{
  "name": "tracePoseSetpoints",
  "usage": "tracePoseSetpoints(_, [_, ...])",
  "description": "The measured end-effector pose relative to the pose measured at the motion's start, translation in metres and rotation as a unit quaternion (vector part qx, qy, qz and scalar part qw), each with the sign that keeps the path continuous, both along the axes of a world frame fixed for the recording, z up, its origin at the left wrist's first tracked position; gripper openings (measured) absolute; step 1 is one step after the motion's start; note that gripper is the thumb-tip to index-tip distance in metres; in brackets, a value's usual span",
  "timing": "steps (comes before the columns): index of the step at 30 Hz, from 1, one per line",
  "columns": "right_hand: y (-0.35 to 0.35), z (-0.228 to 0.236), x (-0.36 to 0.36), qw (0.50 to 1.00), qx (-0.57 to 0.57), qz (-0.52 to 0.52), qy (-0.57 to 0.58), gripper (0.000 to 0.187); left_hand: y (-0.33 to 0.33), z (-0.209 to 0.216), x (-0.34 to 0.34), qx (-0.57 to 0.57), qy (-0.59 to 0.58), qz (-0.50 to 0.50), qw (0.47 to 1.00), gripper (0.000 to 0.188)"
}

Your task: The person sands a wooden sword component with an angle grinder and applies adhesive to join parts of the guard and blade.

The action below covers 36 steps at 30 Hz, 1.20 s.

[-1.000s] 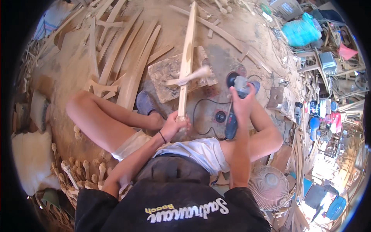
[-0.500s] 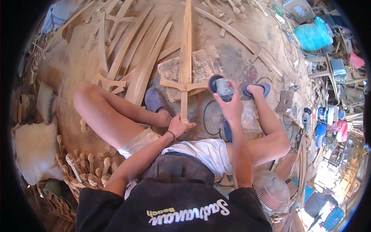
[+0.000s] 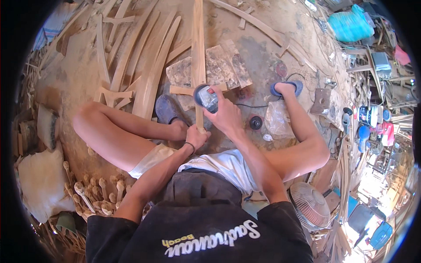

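Note:
A long wooden sword (image 3: 198, 52) lies with its blade pointing away from me and its middle resting on a rough, worn block (image 3: 180, 73). My left hand (image 3: 197, 136) is closed round the near end of its grip. My right hand (image 3: 226, 115) is wrapped round an angle grinder (image 3: 207, 99) with a round dark disc. The disc is over the crossguard where it meets the grip, hiding part of both; whether it touches the wood I cannot tell.
Several curved wooden blades (image 3: 149, 74) lie on the ground at the left. Knobbed wooden pieces (image 3: 103, 188) stand bunched near my left hip. On the right are a clear plastic bag (image 3: 279, 119), a black cord (image 3: 256, 106) and a fan (image 3: 309, 206). Slippers (image 3: 169, 109) are on my feet.
My right hand has brought the grinder left and inward, from beside the crossguard's right end to over its middle. My left hand keeps its hold on the grip. The whole view has shifted slightly.

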State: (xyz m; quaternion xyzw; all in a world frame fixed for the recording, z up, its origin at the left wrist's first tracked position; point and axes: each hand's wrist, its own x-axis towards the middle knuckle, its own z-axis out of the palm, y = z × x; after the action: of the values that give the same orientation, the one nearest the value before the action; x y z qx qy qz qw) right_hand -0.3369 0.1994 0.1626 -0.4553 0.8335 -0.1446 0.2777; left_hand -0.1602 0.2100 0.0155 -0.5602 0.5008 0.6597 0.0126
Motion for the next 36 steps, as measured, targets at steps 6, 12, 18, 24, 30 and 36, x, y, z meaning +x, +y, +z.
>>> tracePoseSetpoints(6, [0.009,0.003,-0.028,0.995,-0.016,-0.094,0.022,0.079,0.002,-0.009,0.002,-0.008,0.011,-0.004,1.000,0.027])
tracePoseSetpoints(12, [0.004,0.000,-0.009,0.997,0.004,-0.076,-0.011,0.079,0.004,-0.018,0.003,-0.027,-0.003,-0.015,1.000,0.031])
tracePoseSetpoints(18, [0.006,-0.004,0.012,0.999,0.027,-0.015,0.008,0.081,0.004,-0.018,0.006,-0.067,0.009,-0.019,0.998,0.031])
tracePoseSetpoints(24, [0.022,-0.003,-0.040,0.992,-0.005,-0.123,0.033,0.080,0.002,-0.012,0.004,-0.011,0.005,-0.012,1.000,0.028])
tracePoseSetpoints(30, [0.019,-0.003,-0.040,0.985,-0.062,-0.156,0.025,0.079,0.003,-0.016,0.004,-0.035,0.008,-0.014,0.999,0.030])
tracePoseSetpoints(36, [0.016,-0.011,0.015,1.000,-0.003,-0.006,-0.023,0.080,0.004,-0.018,0.006,-0.089,0.028,-0.023,0.995,0.034])
